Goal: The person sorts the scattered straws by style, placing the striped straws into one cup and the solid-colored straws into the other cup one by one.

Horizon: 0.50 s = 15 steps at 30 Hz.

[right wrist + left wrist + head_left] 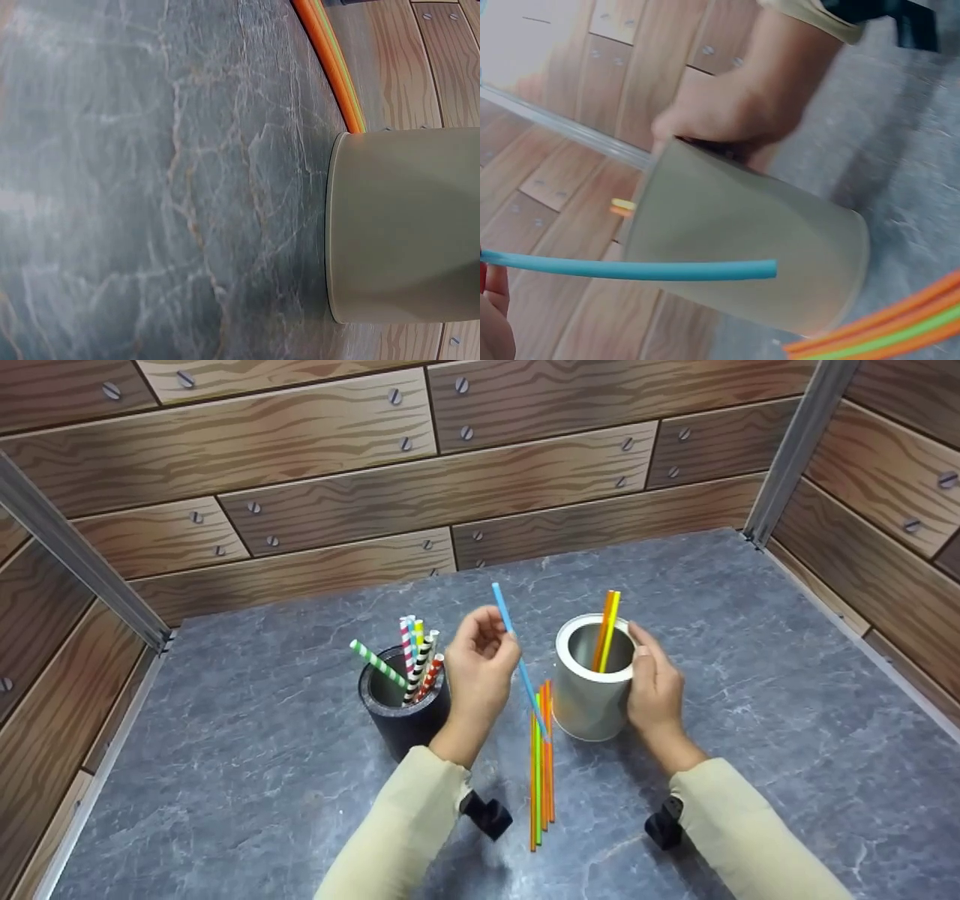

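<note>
My left hand (480,664) pinches a blue straw (526,679) near its upper part, holding it slanted between the two containers. In the left wrist view the straw's lower end crosses in front of the metal can (742,210). My right hand (656,690) grips the silver can (592,709) at its right side, thumb near the rim and fingers behind. An orange straw (602,634) and a yellow straw (613,622) stand inside it. Beneath the blue straw, several orange and green straws (538,787) lie on the table. The right wrist view shows the can's side, with the hand hidden.
Left of my left hand stands a black cup (397,727) with several striped paper straws (379,662) leaning in it. The grey marbled table (262,750) is bordered by wood-patterned walls (337,465) with metal corner posts (795,450).
</note>
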### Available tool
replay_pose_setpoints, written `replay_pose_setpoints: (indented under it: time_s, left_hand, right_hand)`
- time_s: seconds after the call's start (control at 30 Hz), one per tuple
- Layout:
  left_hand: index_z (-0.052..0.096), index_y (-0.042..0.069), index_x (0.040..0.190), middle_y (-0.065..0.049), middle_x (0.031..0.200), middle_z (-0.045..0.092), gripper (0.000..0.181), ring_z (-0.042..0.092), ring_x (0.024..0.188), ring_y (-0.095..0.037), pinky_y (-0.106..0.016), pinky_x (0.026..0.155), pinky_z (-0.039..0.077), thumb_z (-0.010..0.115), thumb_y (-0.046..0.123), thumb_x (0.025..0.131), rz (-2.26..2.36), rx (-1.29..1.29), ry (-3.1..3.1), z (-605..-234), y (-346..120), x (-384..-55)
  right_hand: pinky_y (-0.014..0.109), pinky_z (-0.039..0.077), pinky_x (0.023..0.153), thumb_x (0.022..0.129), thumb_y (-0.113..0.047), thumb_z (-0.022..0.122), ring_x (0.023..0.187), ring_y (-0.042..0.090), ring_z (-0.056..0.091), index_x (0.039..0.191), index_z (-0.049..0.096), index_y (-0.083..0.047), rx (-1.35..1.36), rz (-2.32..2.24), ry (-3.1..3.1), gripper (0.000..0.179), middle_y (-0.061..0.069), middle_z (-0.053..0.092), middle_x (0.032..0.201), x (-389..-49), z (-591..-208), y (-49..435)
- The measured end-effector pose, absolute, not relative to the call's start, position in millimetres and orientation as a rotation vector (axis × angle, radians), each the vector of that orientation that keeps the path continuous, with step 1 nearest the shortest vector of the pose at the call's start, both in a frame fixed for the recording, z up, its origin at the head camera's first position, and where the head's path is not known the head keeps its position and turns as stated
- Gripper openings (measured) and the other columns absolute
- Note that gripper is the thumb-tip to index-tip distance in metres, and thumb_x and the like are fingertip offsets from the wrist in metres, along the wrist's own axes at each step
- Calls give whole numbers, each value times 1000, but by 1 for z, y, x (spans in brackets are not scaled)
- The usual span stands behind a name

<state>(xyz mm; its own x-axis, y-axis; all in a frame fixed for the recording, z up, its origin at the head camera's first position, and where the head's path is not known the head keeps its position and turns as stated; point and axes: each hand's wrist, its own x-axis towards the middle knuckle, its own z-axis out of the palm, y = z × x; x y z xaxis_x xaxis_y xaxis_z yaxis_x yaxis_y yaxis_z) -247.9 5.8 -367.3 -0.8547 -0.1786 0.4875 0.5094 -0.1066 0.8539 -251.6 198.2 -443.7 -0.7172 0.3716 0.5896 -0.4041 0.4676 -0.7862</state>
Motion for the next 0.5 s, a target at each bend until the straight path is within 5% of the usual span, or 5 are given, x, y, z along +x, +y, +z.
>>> replay_pose_setpoints:
  time_s: [0.5]
  left_hand:
    - [49, -14, 93, -2, 80, 51, 19, 51, 73, -10, -18, 66, 47, 51, -14, 74, -2087, -417, -1320, -336, 5, -236]
  right_hand:
    - [12, 37, 95, 92, -5, 39, 113, 32, 54, 119, 60, 3, 29, 1294, -1956, 35, 18, 61, 119, -253, -444, 197]
